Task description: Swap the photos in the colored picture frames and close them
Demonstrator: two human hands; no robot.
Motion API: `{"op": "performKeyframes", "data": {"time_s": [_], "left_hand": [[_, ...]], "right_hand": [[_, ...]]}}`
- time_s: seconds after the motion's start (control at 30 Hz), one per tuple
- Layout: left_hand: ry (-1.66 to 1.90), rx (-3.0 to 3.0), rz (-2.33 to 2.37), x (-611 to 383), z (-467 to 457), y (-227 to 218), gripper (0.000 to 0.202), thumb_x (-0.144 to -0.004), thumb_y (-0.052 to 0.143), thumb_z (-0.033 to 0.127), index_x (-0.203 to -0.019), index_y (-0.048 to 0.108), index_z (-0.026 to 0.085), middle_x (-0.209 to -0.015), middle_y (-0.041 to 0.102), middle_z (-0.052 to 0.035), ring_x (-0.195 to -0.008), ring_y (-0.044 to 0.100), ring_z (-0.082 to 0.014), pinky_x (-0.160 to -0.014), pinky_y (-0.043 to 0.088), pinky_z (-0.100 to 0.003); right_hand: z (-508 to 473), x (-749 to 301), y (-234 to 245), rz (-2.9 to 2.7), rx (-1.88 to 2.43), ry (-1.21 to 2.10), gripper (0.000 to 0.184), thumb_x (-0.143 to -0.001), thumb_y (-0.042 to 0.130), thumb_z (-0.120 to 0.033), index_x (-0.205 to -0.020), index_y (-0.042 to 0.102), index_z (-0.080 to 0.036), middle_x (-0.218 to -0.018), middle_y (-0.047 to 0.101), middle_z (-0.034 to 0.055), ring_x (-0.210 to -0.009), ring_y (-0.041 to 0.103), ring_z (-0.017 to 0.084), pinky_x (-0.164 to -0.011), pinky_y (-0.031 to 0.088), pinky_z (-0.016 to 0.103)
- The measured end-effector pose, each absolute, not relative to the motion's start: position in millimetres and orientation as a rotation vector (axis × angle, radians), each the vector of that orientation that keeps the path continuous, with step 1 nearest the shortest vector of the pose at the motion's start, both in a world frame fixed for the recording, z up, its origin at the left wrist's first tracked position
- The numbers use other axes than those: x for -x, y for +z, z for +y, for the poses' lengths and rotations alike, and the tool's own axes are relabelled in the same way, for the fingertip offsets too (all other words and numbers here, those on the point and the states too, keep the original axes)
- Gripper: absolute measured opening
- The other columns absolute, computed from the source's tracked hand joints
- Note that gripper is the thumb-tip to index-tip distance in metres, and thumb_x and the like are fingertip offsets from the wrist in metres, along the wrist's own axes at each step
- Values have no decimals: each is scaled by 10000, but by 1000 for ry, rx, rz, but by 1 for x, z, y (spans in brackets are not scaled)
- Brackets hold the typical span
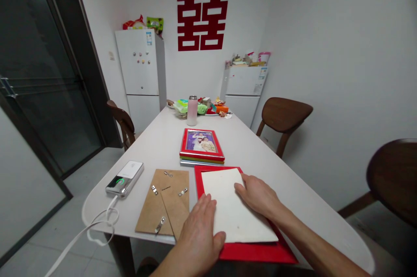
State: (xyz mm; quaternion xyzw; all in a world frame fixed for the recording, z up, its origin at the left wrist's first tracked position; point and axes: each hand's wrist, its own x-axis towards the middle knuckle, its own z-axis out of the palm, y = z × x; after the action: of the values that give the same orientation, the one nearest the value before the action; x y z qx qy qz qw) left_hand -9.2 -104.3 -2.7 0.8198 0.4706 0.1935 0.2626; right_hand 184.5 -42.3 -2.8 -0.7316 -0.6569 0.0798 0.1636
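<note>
A white sheet (241,214) lies flat on a red frame (257,252) at the near end of the white tabletop (280,181), with red showing past its left, top and bottom edges. The left hand (200,227) is palm down along the sheet's left edge, fingers straight and close together, thumb spread away from them. The right hand (259,194) is at the upper right edge of the sheet, its thumb over the white surface and its fingers at the border; whether it pinches the sheet or only presses on it, I cannot tell. Just left of the frame is a brown backing board (148,209) with metal clips (160,225) on its face, its lower right part hidden by the left hand. Just beyond the red frame sits a stack of picture frames (202,159), the top one red with a photo (202,141) in it. To the left of the board, near the tabletop's edge, lies a power bank (125,178) with a lit green ring and a white cable (74,239) running from it. Farther back stands a pink bottle (192,112), in front of colourful packets (202,107). Wooden chairs (282,114) stand along both sides, and two white fridges (138,62) stand by the far wall, which bears a large red paper cutout (202,12).
</note>
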Motion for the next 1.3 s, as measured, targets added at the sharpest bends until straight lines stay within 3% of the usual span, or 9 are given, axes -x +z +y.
{"op": "performKeyframes", "data": {"time_s": [0.07,0.2,0.33,0.43,0.6,0.7,0.83,1.03,1.3], "left_hand": [[549,-2216,1259,11,-105,-2,610,-663,490,204,-1233,329,59,-1321,276,-148,-1217,243,-227,-1008,214,-375],[607,-2195,1269,36,-104,1,604,-672,497,228,-1236,328,91,-1321,280,-139,-1217,243,-227,-998,227,-395],[468,-2201,1438,83,-101,10,692,-624,564,260,-1244,308,95,-1345,213,-144,-1236,182,-228,-1001,194,-396],[269,-2231,1602,113,-100,14,768,-544,634,279,-1230,335,107,-1348,199,-147,-1238,164,-251,-1001,166,-408],[196,-2212,1779,133,-98,6,771,-531,636,242,-1225,337,90,-1335,236,-164,-1224,217,-243,-991,207,-344],[240,-2214,1777,136,-94,-1,746,-518,649,235,-1201,373,115,-1320,289,-149,-1206,268,-237,-983,233,-327],[391,-2274,1707,139,-93,-2,693,-533,657,241,-1171,406,142,-1274,382,-128,-1166,348,-225,-973,265,-326],[598,-2324,1656,106,-101,19,688,-527,688,303,-1151,434,161,-1271,381,-137,-1165,343,-253,-965,284,-387],[512,-2311,1381,23,-104,17,763,-512,690,346,-1177,419,91,-1272,363,-179,-1164,332,-293,-961,283,-402]], "right_hand": [[-45,-185,-3,-1899,2141,160,326,-720,379,-345,-861,571,-122,-836,596,148,-744,559,249,-626,376,339],[-50,-181,-1,-1983,2155,32,355,-751,359,-378,-943,546,-145,-878,572,133,-740,548,231,-598,371,319],[-57,-157,9,-2054,1852,96,369,-765,383,-340,-1042,522,-139,-1000,545,126,-904,492,218,-727,363,307],[-69,-119,18,-2152,1609,217,377,-770,393,-344,-1057,526,-140,-994,551,118,-917,470,212,-772,340,317],[-87,-57,13,-2353,1471,260,504,-606,550,-483,-1015,533,-189,-904,545,87,-837,458,238,-750,325,380],[-89,-43,3,-2363,1462,325,529,-541,607,-389,-1020,515,-184,-913,510,85,-832,445,232,-738,340,368],[-90,-47,7,-2276,1373,501,526,-575,551,-243,-1092,468,-190,-968,475,74,-891,428,203,-776,353,321],[-101,-87,30,-2147,1275,478,518,-569,501,-173,-1086,481,-188,-1033,464,74,-959,413,201,-849,339,340],[-123,-173,17,-2101,1524,432,413,-584,504,-217,-992,569,-206,-1059,497,78,-991,449,226,-882,338,369]]}}
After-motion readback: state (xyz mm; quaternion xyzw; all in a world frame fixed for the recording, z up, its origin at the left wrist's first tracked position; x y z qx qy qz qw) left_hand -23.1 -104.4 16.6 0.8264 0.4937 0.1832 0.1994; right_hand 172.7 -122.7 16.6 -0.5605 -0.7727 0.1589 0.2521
